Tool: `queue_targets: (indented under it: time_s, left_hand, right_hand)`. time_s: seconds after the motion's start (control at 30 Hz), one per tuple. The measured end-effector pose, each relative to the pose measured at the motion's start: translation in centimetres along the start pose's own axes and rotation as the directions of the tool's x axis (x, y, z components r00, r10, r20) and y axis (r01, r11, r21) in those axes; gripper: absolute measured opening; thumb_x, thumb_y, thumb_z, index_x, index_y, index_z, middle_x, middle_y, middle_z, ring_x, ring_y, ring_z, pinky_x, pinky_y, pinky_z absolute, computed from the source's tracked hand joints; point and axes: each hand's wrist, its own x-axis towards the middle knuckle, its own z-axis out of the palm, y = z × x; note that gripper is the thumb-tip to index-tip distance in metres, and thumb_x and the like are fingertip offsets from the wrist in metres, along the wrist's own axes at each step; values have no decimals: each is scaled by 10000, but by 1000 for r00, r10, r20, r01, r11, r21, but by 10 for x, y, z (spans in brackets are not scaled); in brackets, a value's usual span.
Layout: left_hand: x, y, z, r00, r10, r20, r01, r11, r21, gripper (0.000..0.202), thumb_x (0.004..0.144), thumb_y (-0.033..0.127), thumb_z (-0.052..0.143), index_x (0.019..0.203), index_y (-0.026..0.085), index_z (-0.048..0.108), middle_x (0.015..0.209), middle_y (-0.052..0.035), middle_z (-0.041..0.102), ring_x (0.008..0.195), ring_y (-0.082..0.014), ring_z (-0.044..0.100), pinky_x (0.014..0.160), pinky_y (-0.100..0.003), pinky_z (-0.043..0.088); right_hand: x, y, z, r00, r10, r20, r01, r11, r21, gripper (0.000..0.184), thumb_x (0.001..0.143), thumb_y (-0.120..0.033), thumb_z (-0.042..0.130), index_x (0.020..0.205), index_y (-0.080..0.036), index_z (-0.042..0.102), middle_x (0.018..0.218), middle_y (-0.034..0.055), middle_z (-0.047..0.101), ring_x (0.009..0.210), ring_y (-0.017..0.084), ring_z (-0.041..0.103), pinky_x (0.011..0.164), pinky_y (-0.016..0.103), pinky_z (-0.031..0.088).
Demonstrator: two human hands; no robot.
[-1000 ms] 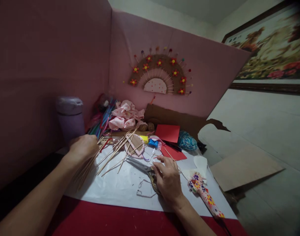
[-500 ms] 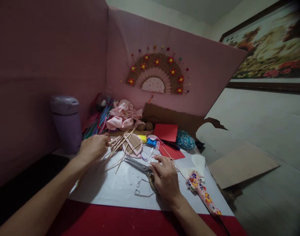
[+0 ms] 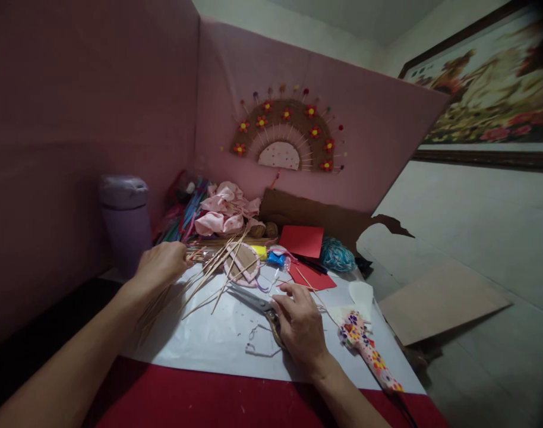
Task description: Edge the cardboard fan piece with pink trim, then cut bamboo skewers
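My left hand (image 3: 162, 263) is closed over a bundle of thin wooden sticks (image 3: 152, 318), which stick out below it toward the near left. More loose wooden sticks (image 3: 209, 273) lie just to its right, some across a round cardboard piece (image 3: 241, 264) with a pink trim. My right hand (image 3: 300, 324) rests beside the scissors (image 3: 253, 300), partly over their handle, thumb and fingers pinched together. What the pinch holds is too small to make out. Bent white pieces (image 3: 260, 351) lie left of this hand.
A purple tumbler (image 3: 126, 226) stands at the left. Behind are pink spotted cloth (image 3: 227, 208), red paper (image 3: 302, 241) and blue yarn (image 3: 337, 254). A glue gun with a flowered cover (image 3: 372, 353) lies at the right. Pink panels (image 3: 356, 137) enclose the back and left.
My left hand has moved left, away from the loose sticks, drawing a bundle of sticks with it. My right hand and the scissors stay in place. The view has shifted slightly.
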Motion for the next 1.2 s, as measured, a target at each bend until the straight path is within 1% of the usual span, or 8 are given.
queue_targets:
  time_s: [0.13, 0.3, 0.5, 0.7, 0.87, 1.0, 1.1, 1.2]
  left_hand:
    - [3, 2, 11, 995, 73, 65, -73, 997, -4, 241, 716, 372, 494, 761, 203, 659, 891, -123, 690, 863, -285, 622, 613, -287, 408]
    - [6, 4, 24, 991, 99, 90, -99, 995, -6, 187, 677, 288, 508, 755, 195, 650, 893, -138, 690, 839, -293, 630, 605, -297, 408]
    - [11, 1, 32, 988, 121, 101, -115, 991, -61, 162, 657, 251, 513, 702, 185, 654, 824, -130, 692, 777, -261, 642, 626, -290, 416]
    - [17, -1, 40, 983, 140, 118, -125, 985, -120, 86, 594, 192, 527, 581, 179, 610, 732, -115, 682, 721, -239, 637, 566, -261, 385]
    - [18, -5, 31, 973, 185, 136, -158, 970, -187, 142, 570, 186, 504, 429, 188, 485, 487, -19, 543, 541, -173, 551, 468, -242, 304]
    - [16, -15, 14, 973, 181, 142, -144, 960, -240, 205, 606, 233, 491, 408, 186, 466, 419, 19, 439, 480, -139, 482, 449, -232, 280]
    - [17, -23, 7, 986, 111, 127, -77, 966, -245, 207, 624, 266, 490, 436, 182, 499, 418, 10, 454, 465, -145, 481, 447, -235, 298]
    - [21, -29, 7, 997, 1, 77, 15, 979, -204, 187, 603, 247, 514, 431, 176, 502, 425, -23, 481, 485, -174, 512, 453, -249, 300]
  right_hand:
    - [0, -1, 0, 1000, -6, -8, 6, 1000, -6, 145, 850, -188, 516, 845, -201, 661, 993, 93, 582, 951, 235, 509, 821, 387, 434]
    - [0, -1, -1, 1000, -10, 1, 10, 1000, -11, 147, 845, -176, 519, 839, -200, 664, 989, 93, 581, 956, 231, 511, 825, 374, 439]
    - [0, -1, -1, 1000, -24, -16, 24, 1000, -10, 148, 847, -186, 517, 832, -199, 663, 971, 92, 587, 939, 231, 518, 810, 374, 450]
    - [0, -1, -1, 1000, -14, 3, 14, 1000, 7, 143, 851, -185, 516, 829, -197, 657, 981, 93, 580, 952, 232, 509, 823, 377, 444]
    - [1, -2, -1, 1000, -22, -7, 22, 1000, 8, 138, 843, -170, 520, 815, -196, 653, 966, 89, 581, 939, 226, 511, 812, 365, 450]
    - [1, -2, -2, 1000, -26, -8, 26, 1000, -17, 128, 833, -168, 532, 815, -196, 656, 962, 87, 584, 930, 223, 520, 794, 351, 457]
    - [1, -2, -2, 1000, -26, 9, 26, 999, -23, 136, 840, -174, 526, 820, -201, 658, 966, 87, 588, 937, 227, 521, 790, 355, 457]
    - [0, -2, -2, 999, -21, 29, 22, 1000, -17, 143, 846, -172, 518, 818, -198, 656, 969, 88, 591, 942, 231, 520, 789, 358, 454]
